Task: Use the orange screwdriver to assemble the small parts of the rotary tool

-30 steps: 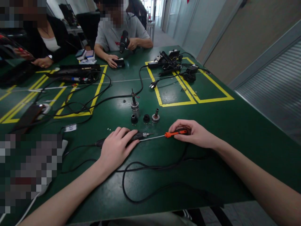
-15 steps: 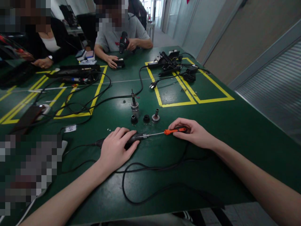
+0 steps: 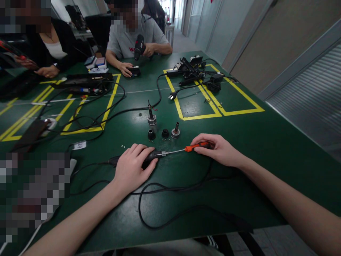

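Note:
My left hand (image 3: pixel 134 165) is wrapped over a black corded tool handle (image 3: pixel 153 155) lying on the green table, its metal front end pointing right. In my right hand (image 3: pixel 217 149) is an orange and black screwdriver (image 3: pixel 193 147), held by its handle. The screwdriver's thin shaft reaches left to the front end of the black tool; whether the tip sits in a screw is too small to tell. Just beyond stand a metal motor-like part (image 3: pixel 151 121) with an upright shaft, two small black collars (image 3: pixel 165 133), and a round metal piece with a stem (image 3: pixel 176 131).
Black cable (image 3: pixel 165 187) loops across the table in front of me. A pile of black tools and cords (image 3: pixel 190 71) lies by yellow tape. Across the table a person in grey (image 3: pixel 157 32) holds a power drill (image 3: pixel 139 47); another person sits at the left.
Both hands keep their holds, and the screwdriver stays at the tool's front end. The whole view shifts very slightly; the far-left person's hand has moved a little.

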Action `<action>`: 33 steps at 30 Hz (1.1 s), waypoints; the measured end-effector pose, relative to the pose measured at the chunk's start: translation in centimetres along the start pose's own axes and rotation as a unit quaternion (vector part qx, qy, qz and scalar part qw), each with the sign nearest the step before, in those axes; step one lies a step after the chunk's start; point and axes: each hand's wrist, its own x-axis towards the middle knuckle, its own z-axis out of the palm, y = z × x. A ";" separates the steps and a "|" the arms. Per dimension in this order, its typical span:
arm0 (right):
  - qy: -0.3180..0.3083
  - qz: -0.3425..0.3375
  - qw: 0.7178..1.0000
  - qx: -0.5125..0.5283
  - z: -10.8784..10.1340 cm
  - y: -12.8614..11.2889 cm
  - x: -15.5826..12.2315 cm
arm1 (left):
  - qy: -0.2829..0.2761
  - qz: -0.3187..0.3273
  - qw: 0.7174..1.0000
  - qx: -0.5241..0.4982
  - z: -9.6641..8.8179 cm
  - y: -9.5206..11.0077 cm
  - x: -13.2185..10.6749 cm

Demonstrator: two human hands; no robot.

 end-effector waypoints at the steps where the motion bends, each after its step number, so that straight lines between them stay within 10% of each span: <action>1: -0.002 -0.001 1.000 0.002 0.0 -0.1 0.0 | 0.000 0.000 1.000 -0.002 0.0 0.0 0.0; 33: -0.030 0.010 0.999 0.022 0.3 -1.0 -0.5 | -0.008 -0.002 1.000 -0.004 -0.2 0.0 0.3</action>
